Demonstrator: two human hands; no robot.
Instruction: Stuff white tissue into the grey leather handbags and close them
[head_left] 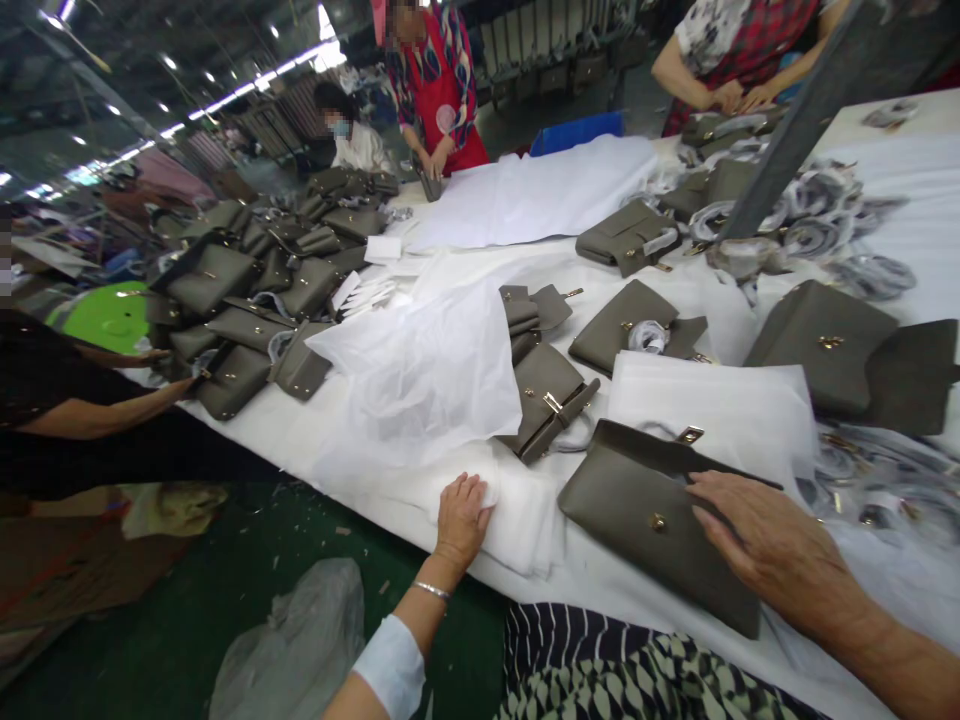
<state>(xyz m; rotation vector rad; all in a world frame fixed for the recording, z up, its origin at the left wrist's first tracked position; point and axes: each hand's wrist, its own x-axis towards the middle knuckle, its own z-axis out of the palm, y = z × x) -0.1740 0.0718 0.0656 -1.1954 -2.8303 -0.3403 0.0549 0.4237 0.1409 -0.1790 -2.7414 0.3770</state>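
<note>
My left hand (pixel 461 517) lies flat, fingers together, on a stack of white tissue sheets (pixel 517 520) at the table's near edge. My right hand (pixel 757 535) rests with fingers stretched out on a grey-brown leather handbag (pixel 645 520) that lies flat in front of me, its flap open and a gold stud showing. Just behind it lies another grey bag (pixel 551 400) with a gold clasp, and a crumpled sheet of white tissue paper (pixel 427 370) sits to the left of that.
The long white-covered table (pixel 300 420) holds several more grey bags, a heap of them (pixel 247 280) at the far left. Coiled straps in plastic (pixel 817 215) lie at the right. Other people work at the left and far side. A plastic bag (pixel 300 640) lies on the green floor.
</note>
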